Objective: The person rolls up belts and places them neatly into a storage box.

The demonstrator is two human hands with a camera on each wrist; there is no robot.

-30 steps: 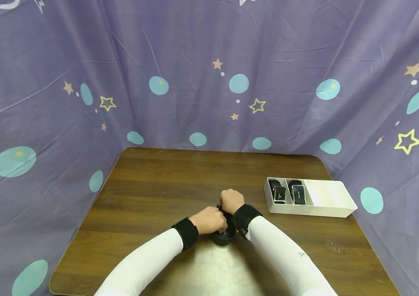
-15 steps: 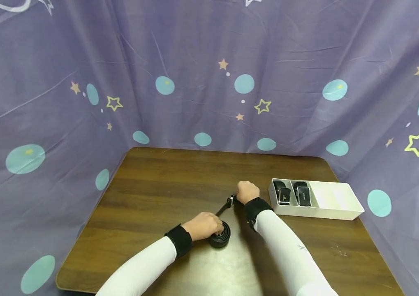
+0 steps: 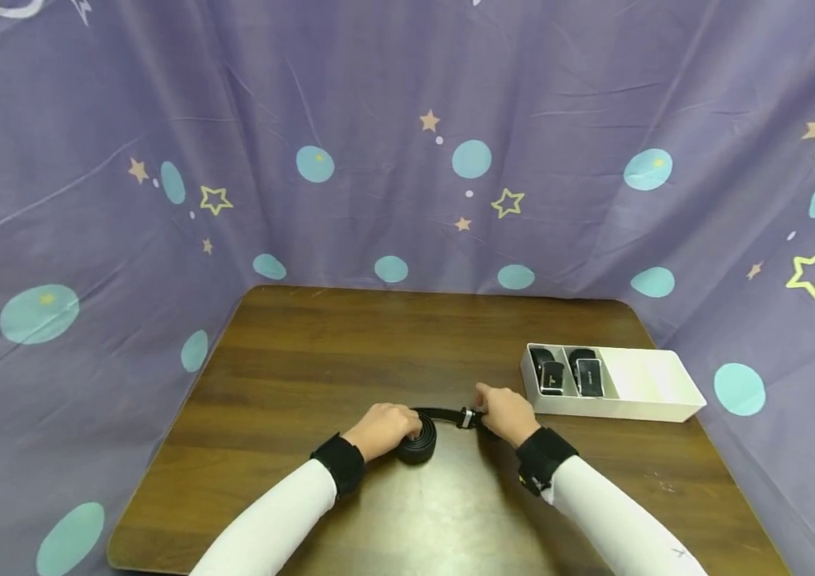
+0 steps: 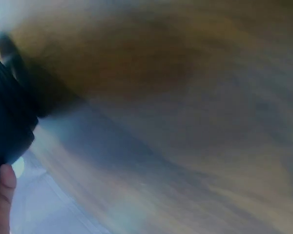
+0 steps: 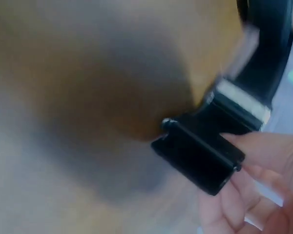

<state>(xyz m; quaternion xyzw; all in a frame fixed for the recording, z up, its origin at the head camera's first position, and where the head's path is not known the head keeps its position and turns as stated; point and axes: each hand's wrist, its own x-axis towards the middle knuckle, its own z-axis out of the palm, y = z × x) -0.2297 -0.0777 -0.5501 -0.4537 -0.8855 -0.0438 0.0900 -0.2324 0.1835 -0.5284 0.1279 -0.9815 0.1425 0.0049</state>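
A black belt is rolled into a coil near the middle of the table, its buckle end drawn out to the right. My left hand grips the coil from the left; its fingertips show at the coil's edge in the left wrist view. The fingers of my right hand pinch the belt's black buckle. Beside the buckle, a silver loop circles the strap in the right wrist view. Between my hands the short free length of strap bends away from the coil.
A white divided box stands at the right of the wooden table. Two coiled black belts with buckles, a left one and a right one, lie in its left compartments. A purple patterned curtain hangs behind the table.
My right hand has drawn the buckle end out of the coil, first forward, then round to the right and nearer. My left hand has stayed on the coil, shifting slightly left.
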